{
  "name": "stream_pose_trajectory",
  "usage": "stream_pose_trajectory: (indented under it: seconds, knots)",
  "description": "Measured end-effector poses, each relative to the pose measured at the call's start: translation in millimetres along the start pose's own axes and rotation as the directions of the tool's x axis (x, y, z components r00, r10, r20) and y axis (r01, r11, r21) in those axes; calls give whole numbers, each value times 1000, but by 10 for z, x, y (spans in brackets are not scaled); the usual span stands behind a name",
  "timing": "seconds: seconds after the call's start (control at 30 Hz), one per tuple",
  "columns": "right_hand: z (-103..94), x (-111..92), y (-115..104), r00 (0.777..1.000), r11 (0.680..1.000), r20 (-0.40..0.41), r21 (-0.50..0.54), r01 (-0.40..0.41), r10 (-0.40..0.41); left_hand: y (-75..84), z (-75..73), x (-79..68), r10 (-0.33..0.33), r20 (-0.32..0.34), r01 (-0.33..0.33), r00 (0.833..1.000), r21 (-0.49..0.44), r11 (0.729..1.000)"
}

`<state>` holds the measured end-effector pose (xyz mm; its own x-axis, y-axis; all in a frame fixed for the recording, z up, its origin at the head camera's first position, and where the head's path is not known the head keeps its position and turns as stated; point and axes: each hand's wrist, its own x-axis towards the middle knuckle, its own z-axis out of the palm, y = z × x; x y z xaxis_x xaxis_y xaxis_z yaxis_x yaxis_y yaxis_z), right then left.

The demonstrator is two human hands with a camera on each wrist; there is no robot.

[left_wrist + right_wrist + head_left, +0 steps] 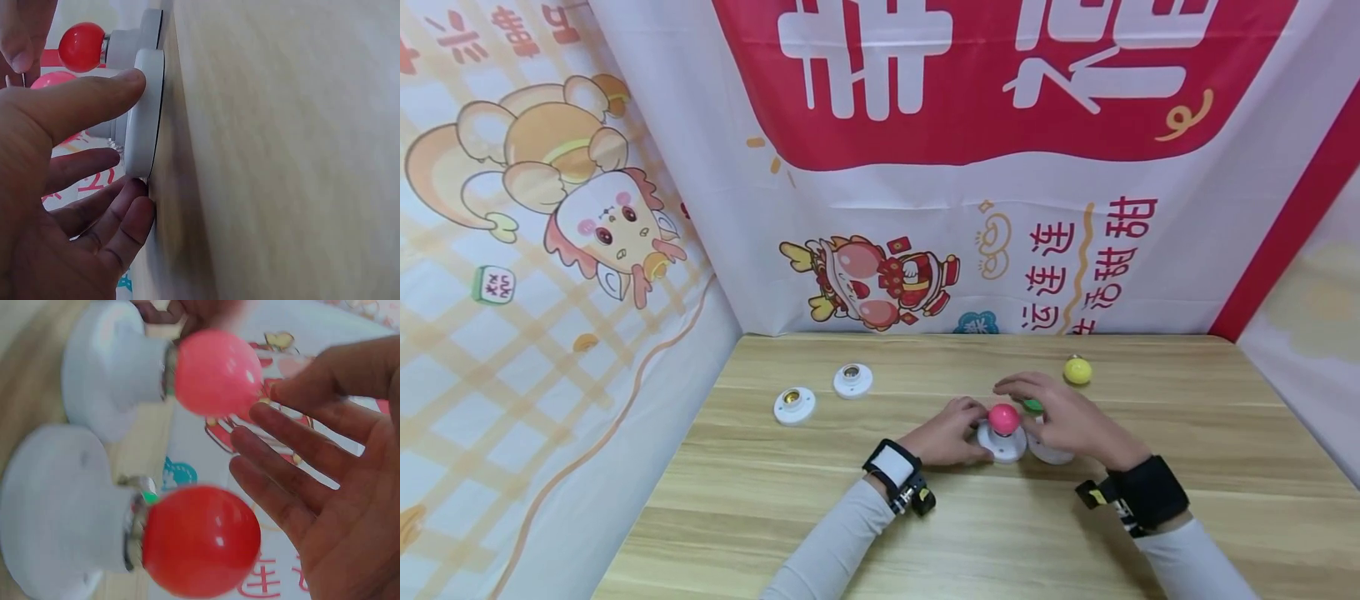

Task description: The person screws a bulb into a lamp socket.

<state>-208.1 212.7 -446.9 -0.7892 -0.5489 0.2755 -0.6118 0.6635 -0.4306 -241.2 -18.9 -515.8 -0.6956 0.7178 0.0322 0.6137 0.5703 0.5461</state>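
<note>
A pink bulb (1003, 419) stands upright in a round white lamp holder (1006, 448) on the table. My left hand (951, 435) grips this holder by its rim, thumb (119, 87) on one side and fingers at the other. Beside the pink bulb is my right hand (337, 450), its fingers loosely extended and fingertips right by the bulb. Next to that holder, a red bulb (203, 540) sits in a second white lamp holder (59, 512); in the head view the right hand hides the red bulb.
Two white lamp holders without bulbs, a nearer one (793, 406) and a farther one (852, 381), lie at the left of the wooden table (760, 517). A yellow bulb (1077, 370) lies toward the back right. Something green (1033, 406) shows partly behind the right hand.
</note>
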Motion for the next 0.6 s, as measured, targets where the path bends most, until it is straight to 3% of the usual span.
stream_pose_trajectory:
  seconds: [0.17,0.33,0.6]
  knots:
    - [-110,34,183,995,997,-64,1,-76,75,-108,-73,-80,-21,-10,21,1000,-45,999]
    - [-131,49,397,983,984,-42,-17,-180,179,-203,-192,-153,-40,-110,41,993,6,999]
    - [-137,41,612,975,974,-21,47,-222,223,-457,-441,-329,-91,-305,106,948,33,994]
